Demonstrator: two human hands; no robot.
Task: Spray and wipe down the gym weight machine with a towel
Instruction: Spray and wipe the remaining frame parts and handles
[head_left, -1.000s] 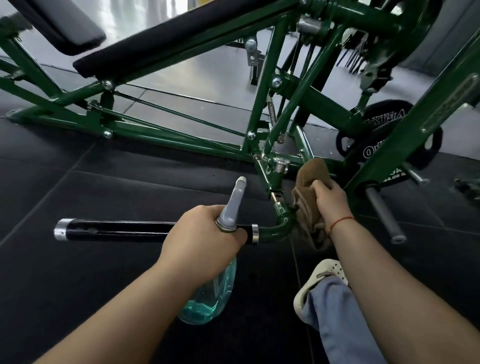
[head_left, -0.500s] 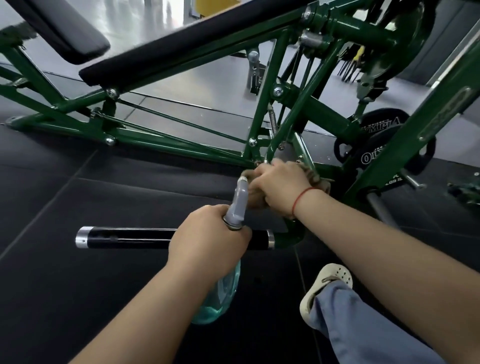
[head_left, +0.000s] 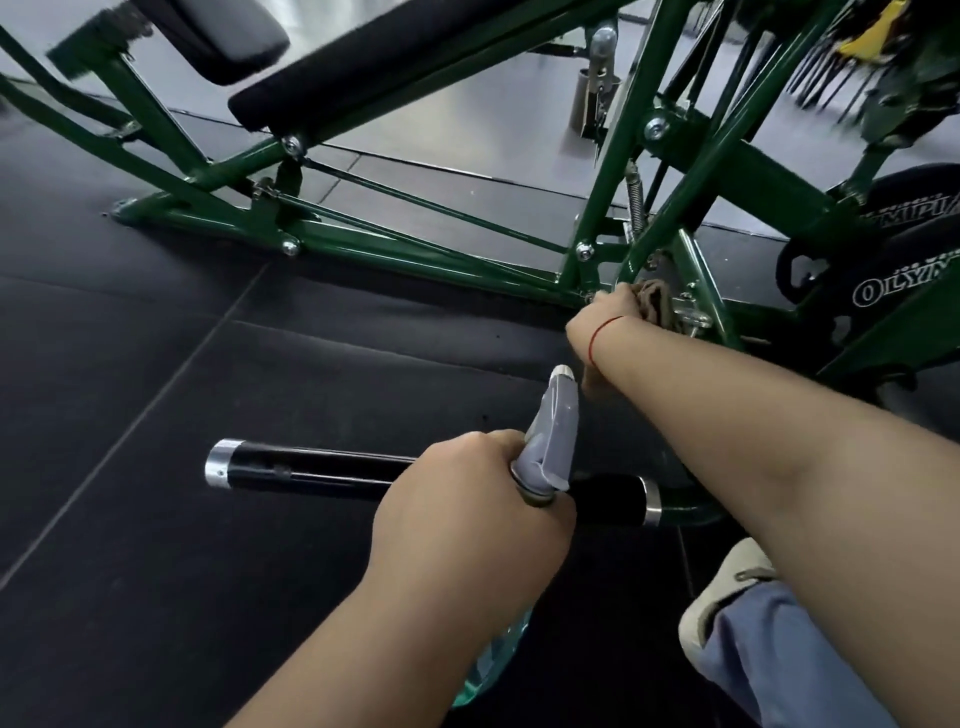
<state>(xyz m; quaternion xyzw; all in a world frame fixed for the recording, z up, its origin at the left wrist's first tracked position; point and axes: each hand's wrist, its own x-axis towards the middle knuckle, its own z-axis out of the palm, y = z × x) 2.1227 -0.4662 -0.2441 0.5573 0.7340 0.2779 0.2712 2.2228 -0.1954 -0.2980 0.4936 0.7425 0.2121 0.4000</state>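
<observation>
Left of frame: matte rubber floor (head_left: 156, 364), and a black handle (head_left: 311, 470) with a chrome end cap. Left hand (head_left: 467, 499): grip stays clamped round the neck of the spray bottle (head_left: 557, 431) (grey plastic head, clear teal body), looks idle. Right hand (head_left: 605, 317) has moved up from the curved tube by the handle to the bolted joint of the glossy green frame (head_left: 363, 244), grip bunched on the brown towel (head_left: 655, 301), pressed to steel. The wipe is advancing; much frame is left.

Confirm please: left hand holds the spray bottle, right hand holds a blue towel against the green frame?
The towel is brown, not blue; the head view shows it. The left hand holds the spray bottle, and the right hand holds the towel against the green frame.
</observation>
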